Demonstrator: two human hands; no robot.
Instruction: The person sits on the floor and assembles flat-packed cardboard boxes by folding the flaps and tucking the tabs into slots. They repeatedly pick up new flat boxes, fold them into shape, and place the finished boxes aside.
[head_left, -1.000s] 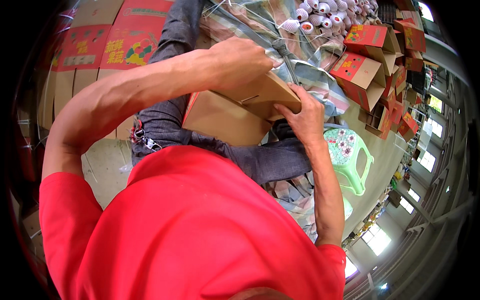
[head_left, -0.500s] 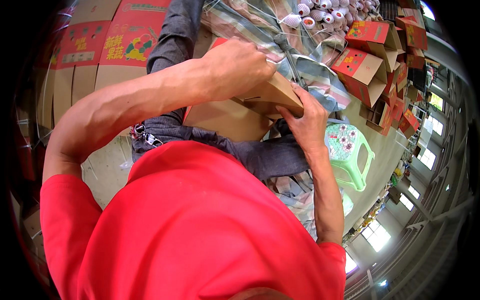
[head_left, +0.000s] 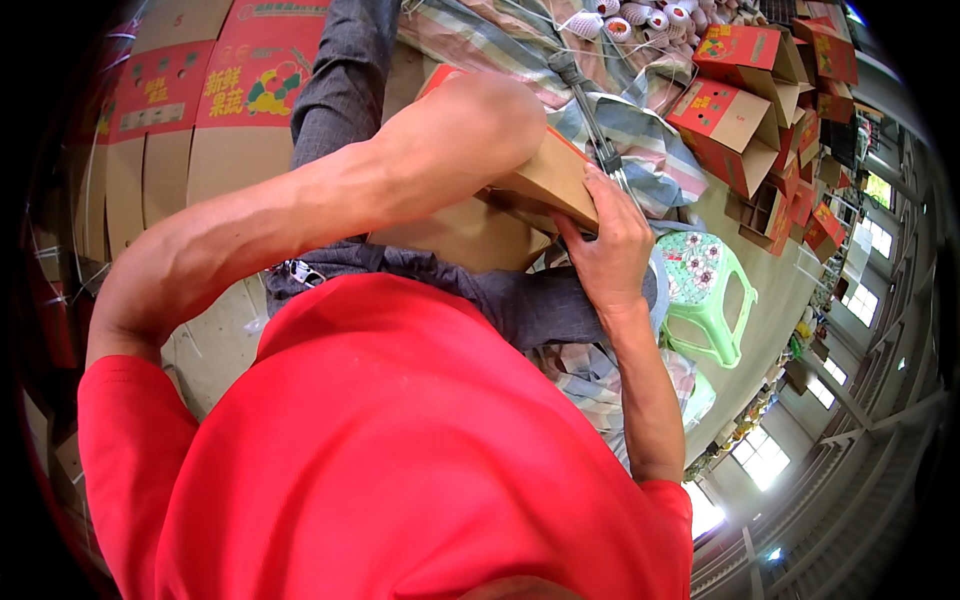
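Right grip on cardboard box

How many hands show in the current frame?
2: the left hand, blurred, over the open carton; the right hand, gripping the carton's edge. No other hands show.

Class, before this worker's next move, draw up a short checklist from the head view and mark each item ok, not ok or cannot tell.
1. Bare right hand holding the brown-and-red cardboard box: ok, thumb and fingers pinch its right edge.
2. Clear view of the bare left hand: not ok, it is blurred above the box.
3. Left hand's hold: cannot tell, its fingers are hidden.
4. Box contents: cannot tell, the left arm covers part of it.
5. Light-green plastic stool with flowered seat apart from the box: ok, it stands right of it.
6. Round fruit in white foam nets apart from both hands: ok.
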